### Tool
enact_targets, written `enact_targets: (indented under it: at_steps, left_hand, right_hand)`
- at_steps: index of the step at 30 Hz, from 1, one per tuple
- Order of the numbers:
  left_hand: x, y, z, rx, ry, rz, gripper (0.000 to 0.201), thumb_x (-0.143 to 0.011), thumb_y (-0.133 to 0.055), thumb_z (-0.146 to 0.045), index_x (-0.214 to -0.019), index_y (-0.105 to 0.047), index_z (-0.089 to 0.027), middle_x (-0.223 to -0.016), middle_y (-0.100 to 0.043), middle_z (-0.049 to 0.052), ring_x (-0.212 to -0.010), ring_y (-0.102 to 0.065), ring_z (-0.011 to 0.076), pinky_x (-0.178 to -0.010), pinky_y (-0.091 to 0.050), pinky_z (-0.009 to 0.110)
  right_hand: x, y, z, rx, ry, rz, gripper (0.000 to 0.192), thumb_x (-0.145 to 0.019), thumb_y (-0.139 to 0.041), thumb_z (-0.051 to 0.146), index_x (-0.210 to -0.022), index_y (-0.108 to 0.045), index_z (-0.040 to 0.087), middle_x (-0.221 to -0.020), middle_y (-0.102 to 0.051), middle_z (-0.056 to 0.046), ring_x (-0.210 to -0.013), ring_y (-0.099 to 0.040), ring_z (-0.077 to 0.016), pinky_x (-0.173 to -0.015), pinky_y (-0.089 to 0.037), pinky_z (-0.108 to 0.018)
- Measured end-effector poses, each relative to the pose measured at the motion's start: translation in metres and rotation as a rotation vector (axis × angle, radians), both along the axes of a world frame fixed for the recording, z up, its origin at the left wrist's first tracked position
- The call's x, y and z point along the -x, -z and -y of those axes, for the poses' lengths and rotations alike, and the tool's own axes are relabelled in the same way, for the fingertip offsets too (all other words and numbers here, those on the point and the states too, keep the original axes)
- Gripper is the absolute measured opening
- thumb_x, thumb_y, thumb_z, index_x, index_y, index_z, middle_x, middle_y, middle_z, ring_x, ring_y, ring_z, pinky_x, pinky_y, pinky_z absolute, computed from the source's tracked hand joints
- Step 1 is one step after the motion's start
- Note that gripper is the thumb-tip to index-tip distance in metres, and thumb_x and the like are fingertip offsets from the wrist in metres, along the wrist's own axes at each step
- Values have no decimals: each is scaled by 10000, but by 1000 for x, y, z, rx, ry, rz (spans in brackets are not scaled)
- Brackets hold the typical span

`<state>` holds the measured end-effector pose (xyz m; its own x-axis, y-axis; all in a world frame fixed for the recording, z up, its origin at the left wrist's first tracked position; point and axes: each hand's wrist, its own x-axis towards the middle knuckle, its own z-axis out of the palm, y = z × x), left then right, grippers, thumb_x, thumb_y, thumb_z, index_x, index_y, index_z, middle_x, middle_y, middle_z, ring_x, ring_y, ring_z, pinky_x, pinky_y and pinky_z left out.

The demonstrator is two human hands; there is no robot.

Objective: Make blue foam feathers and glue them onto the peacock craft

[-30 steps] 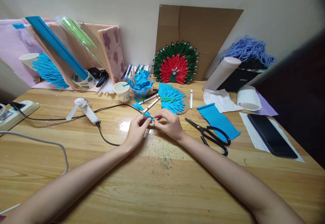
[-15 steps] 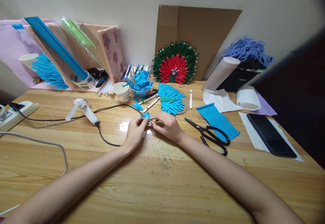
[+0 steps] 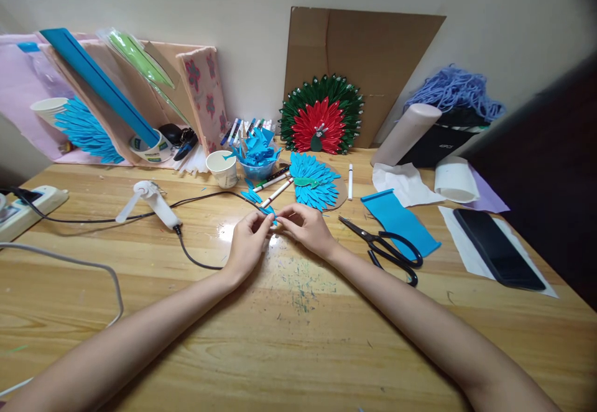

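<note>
Over the middle of the table, my left hand pinches a small blue paper piece between thumb and fingers. My right hand meets it from the other side, thumb and fingertips closed on the same piece. Just beyond the hands lie loose blue petals and white markers. Behind my right hand is a round cardboard base covered with blue petals and a green bird shape. Black-handled scissors lie to the right, partly over a blue paper strip.
A glue gun with a black cord lies at left, near a power strip. A paper cup and a tub of blue scraps stand behind. A phone rests at right. A red-green peacock leans against cardboard.
The fingers have shifted slightly on the blue piece, with the right fingertips curling a little more. Both hands stay in nearly the same place. The view has moved very slightly.
</note>
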<state>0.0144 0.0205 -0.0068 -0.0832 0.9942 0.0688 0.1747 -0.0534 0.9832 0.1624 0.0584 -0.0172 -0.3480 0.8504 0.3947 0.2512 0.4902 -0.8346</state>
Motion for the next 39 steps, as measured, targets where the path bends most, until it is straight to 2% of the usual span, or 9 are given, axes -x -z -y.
enact_targets:
  at_steps: [14, 20, 27, 34, 39]
  left_hand:
    - [-1, 1, -1, -45, -21, -89, 189, -778, -562, -354, -752, -584, -168, -680, -581, 1, -622, -517, 129, -584, -383, 234]
    - [-1, 2, -1, -63, -6, -148, 166, -804, -528, -330, -778, -577, -173, -729, -596, 26, -670, -545, 151, -631, -401, 264]
    - [-1, 1, -1, -55, -29, -106, 175, -782, -563, -337, -828, -593, -171, -758, -610, 31, -683, -561, 151, -632, -409, 255]
    - [-1, 1, -2, -31, -10, -38, 202, -782, -559, -357, -784, -592, -158, -702, -611, 17, -640, -572, 141, -596, -425, 241]
    - [-2, 1, -5, 5, -19, 53, 190, -777, -563, -336, -757, -586, -148, -702, -624, 19, -667, -588, 141, -640, -443, 247]
  right_hand:
    - [0, 3, -4, 180, -53, -106, 114, -786, -595, 279, -815, -622, 173, -791, -645, -27, -716, -616, -132, -655, -510, -265]
    - [1, 7, -5, 245, -81, -149, 150, -785, -591, 313, -812, -604, 167, -768, -632, -28, -678, -602, -126, -601, -506, -252]
    - [1, 4, -3, 237, -97, -132, 170, -789, -578, 327, -799, -588, 158, -750, -618, -22, -652, -592, -116, -592, -493, -241]
    - [1, 1, -3, 223, -96, -79, 149, -816, -546, 311, -804, -568, 164, -745, -602, -9, -624, -573, -99, -552, -472, -215]
    - [1, -4, 2, 101, -60, -34, 175, -769, -614, 302, -881, -559, 181, -818, -599, -21, -662, -580, -112, -580, -498, -237]
